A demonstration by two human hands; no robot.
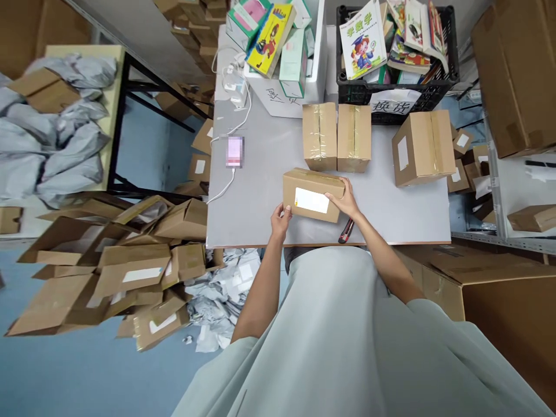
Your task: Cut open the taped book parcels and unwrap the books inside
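A small cardboard box (309, 184) with a white label on its near side lies on the grey table (269, 168) close to the front edge. My left hand (280, 219) grips its left near corner, fingers curled on the cardboard. My right hand (344, 198) clasps the box's right end, fingers wrapped over the top edge. A red and black utility knife (346, 230) lies on the table just under my right wrist.
Two taped boxes (336, 136) stand behind the held box, a bigger box (423, 147) to the right. A charging phone (234, 152) lies left. Bins of books (395, 43) line the back. Opened cartons (121, 266) and grey bags litter the floor at left.
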